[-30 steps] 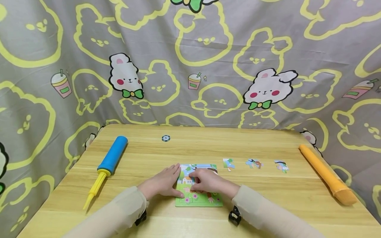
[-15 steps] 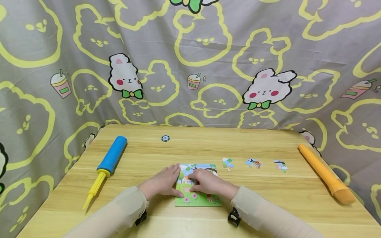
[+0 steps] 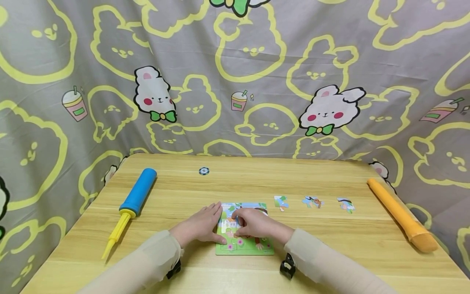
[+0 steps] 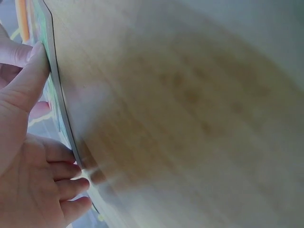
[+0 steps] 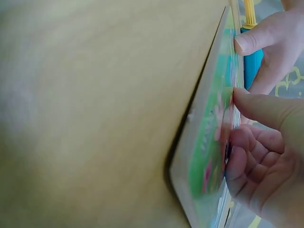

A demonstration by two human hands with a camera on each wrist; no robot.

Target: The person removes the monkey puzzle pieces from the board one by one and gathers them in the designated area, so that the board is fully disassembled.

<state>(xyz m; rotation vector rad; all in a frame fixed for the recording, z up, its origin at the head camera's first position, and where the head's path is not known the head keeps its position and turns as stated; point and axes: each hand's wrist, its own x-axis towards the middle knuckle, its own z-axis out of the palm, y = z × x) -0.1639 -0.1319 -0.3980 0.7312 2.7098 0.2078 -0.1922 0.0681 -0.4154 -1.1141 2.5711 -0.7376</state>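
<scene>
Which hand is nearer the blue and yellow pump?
Left. The left hand rests at the puzzle board's left edge, on the side of the pump; the right hand lies over the board, farther away.

A light wooden table (image 3: 257,179) is being used as the support; lying on it are a puzzle board (image 3: 245,245), three loose pieces (image 3: 313,201) (in a row), a blue-and-yellow pump (image 3: 132,202), an orange tube (image 3: 402,214), and a small disc (image 3: 204,170).

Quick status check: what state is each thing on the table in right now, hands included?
Puzzle board: flat on the table, partly filled.
Puzzle piece: pinched, on the board.
Right hand: pinching the piece.
Left hand: flat, steadying the board's edge.
Three loose pieces: lying apart, untouched.
Blue pump: lying idle.
</scene>
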